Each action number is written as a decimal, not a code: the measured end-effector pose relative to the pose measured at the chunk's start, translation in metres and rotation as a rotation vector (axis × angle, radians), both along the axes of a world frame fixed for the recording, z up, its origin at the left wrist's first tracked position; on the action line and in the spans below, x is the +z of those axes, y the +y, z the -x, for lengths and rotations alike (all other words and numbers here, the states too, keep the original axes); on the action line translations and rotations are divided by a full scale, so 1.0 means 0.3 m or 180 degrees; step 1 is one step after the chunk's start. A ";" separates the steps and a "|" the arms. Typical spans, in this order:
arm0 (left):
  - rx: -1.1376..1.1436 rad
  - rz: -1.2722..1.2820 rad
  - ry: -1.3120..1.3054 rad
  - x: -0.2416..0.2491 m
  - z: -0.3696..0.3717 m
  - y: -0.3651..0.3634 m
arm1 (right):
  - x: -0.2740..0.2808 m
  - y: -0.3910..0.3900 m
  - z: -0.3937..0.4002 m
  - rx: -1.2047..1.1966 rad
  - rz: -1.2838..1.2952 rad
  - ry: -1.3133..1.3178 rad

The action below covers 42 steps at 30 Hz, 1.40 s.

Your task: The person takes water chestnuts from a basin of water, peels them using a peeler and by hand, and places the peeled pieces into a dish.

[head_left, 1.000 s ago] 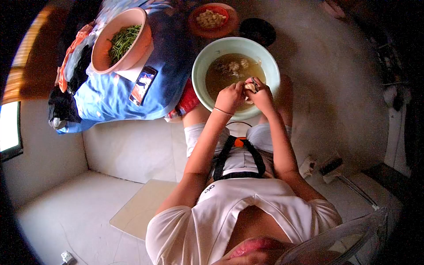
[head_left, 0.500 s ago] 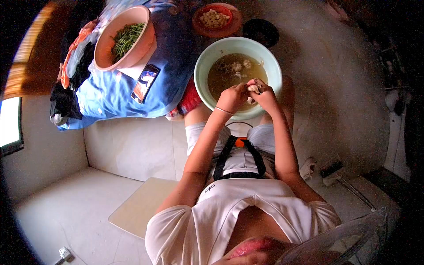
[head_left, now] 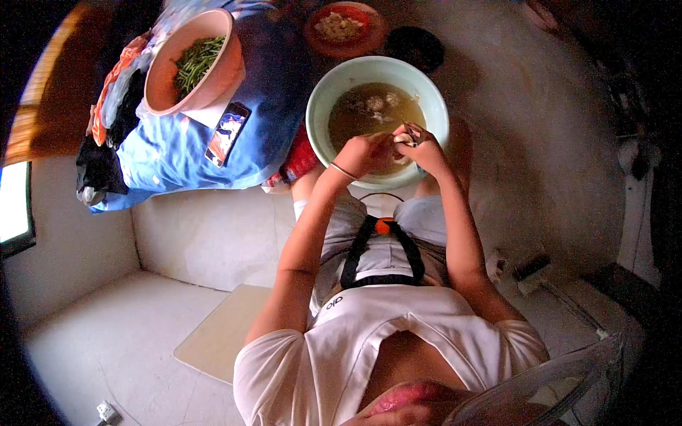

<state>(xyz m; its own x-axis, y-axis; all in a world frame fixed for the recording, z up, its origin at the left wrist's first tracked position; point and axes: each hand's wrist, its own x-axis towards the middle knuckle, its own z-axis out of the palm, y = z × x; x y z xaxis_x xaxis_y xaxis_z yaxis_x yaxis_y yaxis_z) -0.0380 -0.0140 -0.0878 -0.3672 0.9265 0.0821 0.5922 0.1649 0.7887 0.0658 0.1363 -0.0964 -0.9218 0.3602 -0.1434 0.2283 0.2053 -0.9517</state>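
Observation:
A pale green basin [head_left: 318, 106] of cloudy, brownish water holds several garlic bulbs [head_left: 376, 104]. Over its near side, my left hand [head_left: 366, 153] and my right hand [head_left: 425, 149] meet, fingers closed around a whitish piece of garlic [head_left: 403, 139]. My right fingers grip the garlic from one side, and my left fingertips press against it from the other. Part of the garlic is hidden by the fingers. Beyond the basin, a red dish [head_left: 364, 27] contains a heap of pale peeled cloves [head_left: 338, 27].
To the left, a pink bowl [head_left: 158, 85] of cut green stalks [head_left: 197, 65] rests on a blue cloth [head_left: 163, 160]. A phone [head_left: 228, 133] lies beside it. Behind the basin is a dark round object [head_left: 415, 48]. A brush-like tool [head_left: 531, 266] is on the floor at right.
My left hand has shifted slightly left and down, its wrist lower. The whole view has moved a little. Both hands stay at the garlic.

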 end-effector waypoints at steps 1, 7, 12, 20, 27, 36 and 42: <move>0.0058 -0.0239 -0.0490 -0.018 0.005 -0.009 | 0.010 0.003 0.005 -0.0024 0.0273 -0.0171; 0.0272 -0.0728 -0.0567 0.037 0.001 -0.034 | 0.052 -0.024 -0.002 -0.0452 0.1402 0.0188; 0.0457 -0.1024 -0.0298 0.024 -0.010 -0.038 | 0.039 -0.046 -0.011 -0.0180 0.2366 -0.0119; -0.0049 -0.1139 -0.1087 0.042 0.015 -0.061 | -0.010 -0.043 -0.018 0.0231 0.2862 -0.0249; -0.0268 -0.0713 -0.0057 0.113 0.016 -0.057 | -0.016 -0.042 -0.041 0.0253 0.3369 -0.0085; 0.0178 -0.1148 -0.0431 0.056 -0.036 -0.022 | -0.058 -0.063 -0.036 -0.0108 0.3967 0.0145; 0.0383 -0.1204 -0.0710 -0.004 -0.049 -0.006 | -0.039 -0.088 -0.036 -0.0333 0.3818 0.0454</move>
